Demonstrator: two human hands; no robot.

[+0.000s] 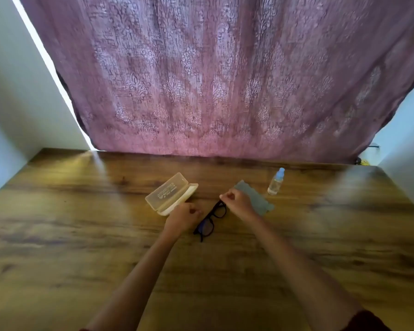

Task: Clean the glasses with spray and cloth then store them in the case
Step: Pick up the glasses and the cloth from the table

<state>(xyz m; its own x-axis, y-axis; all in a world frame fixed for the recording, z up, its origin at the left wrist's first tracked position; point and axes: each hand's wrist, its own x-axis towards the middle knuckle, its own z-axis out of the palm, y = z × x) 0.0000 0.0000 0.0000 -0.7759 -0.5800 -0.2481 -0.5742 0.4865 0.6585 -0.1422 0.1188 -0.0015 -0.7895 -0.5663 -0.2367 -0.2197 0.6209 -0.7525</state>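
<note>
Black plastic-framed glasses (210,222) lie between the hands. The left hand (183,217) curls beside them, grip unclear, while the right hand (237,201) seems to pinch their far end. Cleaning looks unstarted. Next, probably: fetch the small clear spray bottle (276,182) and flat grey-blue cloth (257,195) beyond the right hand. The open cream plastic case (170,193) waits beyond the left.

1. The hanging fabric curtain (225,80) is dusty mauve, with paler damask medallions in repeat.
2. The broad wooden table (81,235) is warm brown, streaked with darker grain.
3. The plastic-framed glasses (210,222) are black.
4. The open oblong plastic case (170,194) is translucent cream, with dark print on it.
5. The flat rectangular cloth (256,194) is grey-green.
6. The small clear spray bottle (276,181) has a light blue cap.
7. The plain walls (9,91) are pale bluish white.
</note>
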